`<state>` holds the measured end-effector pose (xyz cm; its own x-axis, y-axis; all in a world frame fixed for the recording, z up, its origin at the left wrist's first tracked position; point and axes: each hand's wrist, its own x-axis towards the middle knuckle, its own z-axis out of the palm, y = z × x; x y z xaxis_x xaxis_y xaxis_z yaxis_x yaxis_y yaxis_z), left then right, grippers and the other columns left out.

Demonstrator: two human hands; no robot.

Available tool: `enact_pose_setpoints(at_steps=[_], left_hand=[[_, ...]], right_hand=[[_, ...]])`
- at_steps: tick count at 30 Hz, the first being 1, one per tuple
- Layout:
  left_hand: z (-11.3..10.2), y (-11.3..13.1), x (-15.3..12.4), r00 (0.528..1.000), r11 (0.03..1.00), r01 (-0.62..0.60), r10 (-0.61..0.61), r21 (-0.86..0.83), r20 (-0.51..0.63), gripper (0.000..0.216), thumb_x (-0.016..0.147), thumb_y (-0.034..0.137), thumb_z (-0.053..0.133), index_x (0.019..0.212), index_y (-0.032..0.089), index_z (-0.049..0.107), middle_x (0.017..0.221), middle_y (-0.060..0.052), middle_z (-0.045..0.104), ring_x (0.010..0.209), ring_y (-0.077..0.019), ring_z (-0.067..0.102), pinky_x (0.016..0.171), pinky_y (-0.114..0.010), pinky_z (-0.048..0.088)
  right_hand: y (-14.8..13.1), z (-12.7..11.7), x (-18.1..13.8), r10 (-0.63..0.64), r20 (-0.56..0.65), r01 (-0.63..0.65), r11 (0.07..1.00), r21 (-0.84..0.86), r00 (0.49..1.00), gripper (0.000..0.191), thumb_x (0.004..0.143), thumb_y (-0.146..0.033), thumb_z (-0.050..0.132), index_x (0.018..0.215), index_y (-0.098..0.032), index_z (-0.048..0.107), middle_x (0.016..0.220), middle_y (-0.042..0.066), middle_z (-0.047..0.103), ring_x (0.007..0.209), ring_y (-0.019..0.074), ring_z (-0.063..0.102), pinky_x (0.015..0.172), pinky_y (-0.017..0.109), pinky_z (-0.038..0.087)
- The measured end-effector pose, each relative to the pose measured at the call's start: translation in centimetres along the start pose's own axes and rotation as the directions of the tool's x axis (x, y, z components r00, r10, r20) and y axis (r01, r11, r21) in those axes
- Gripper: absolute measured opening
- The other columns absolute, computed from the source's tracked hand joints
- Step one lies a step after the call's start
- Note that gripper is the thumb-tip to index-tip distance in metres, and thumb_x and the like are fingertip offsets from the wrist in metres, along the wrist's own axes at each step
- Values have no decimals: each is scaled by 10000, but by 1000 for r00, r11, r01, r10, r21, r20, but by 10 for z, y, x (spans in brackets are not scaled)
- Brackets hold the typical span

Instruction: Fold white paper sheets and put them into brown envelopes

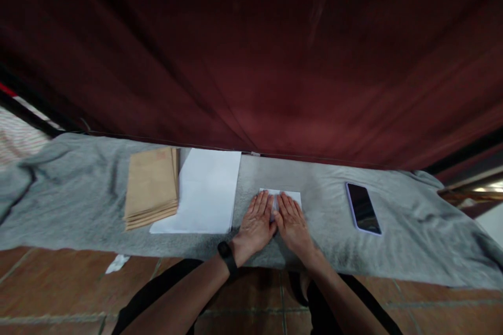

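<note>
My left hand (256, 220) and my right hand (291, 222) lie flat, side by side, with fingers stretched out. Both press on a small white folded paper (295, 196), whose top edge and corners show past the fingertips. Most of that paper is hidden under the hands. Just left of my left hand lies a stack of white paper sheets (210, 188). A dark band sits on my left wrist.
Several brown envelopes (151, 183) are stacked at the left, partly over the white sheets. A phone in a purple case (363, 208) lies at the right. Grey cloth (326, 251) covers the surface, with a dark red curtain (251, 63) behind. A white scrap (117, 263) lies on the tiles.
</note>
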<state>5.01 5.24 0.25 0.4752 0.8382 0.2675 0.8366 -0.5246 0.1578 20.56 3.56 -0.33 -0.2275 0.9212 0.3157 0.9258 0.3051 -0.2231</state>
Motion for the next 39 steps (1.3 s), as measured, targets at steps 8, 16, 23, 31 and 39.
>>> enact_pose_setpoints(at_steps=[8,16,23,31,39], left_hand=[[-9,-10,-9,999,999,31,-32,-6,-10,635,993,420,433,1504,54,343,1595,-198,334,1500,-291,275,1203,-471,299],[-15,-10,-12,996,998,70,-69,-10,51,632,1007,435,391,1508,51,351,1605,-180,318,1509,-276,256,1222,-452,258],[-24,-6,-13,992,996,92,-91,-2,86,602,1012,409,369,1516,82,361,1606,-180,319,1505,-303,257,1233,-477,217],[-23,5,-21,998,999,-38,40,-29,58,559,1025,356,339,1542,143,334,1640,-98,270,1528,-223,201,1248,-408,188],[-19,3,-23,998,999,-34,35,-10,57,580,1024,338,308,1529,54,315,1610,-166,314,1515,-228,239,1234,-422,224]], right_hand=[[13,6,-7,-10,-68,0,991,-131,998,554,1052,-368,339,1562,-152,314,1605,142,339,1473,273,334,1178,472,298],[24,9,-13,2,-87,-19,980,-198,996,601,1044,-389,340,1579,-129,251,1596,176,347,1458,305,354,1151,506,326],[32,10,-21,1,-126,-16,993,-117,992,609,1024,-403,315,1580,-159,267,1595,172,349,1431,343,397,1139,567,332],[26,7,-22,17,-148,-28,997,-70,989,615,1027,-391,282,1579,-118,261,1582,192,362,1466,360,335,1161,608,290],[-4,-1,-18,-71,0,71,997,-17,997,541,1054,-335,287,1565,-158,300,1600,130,354,1479,247,333,1192,489,297]])
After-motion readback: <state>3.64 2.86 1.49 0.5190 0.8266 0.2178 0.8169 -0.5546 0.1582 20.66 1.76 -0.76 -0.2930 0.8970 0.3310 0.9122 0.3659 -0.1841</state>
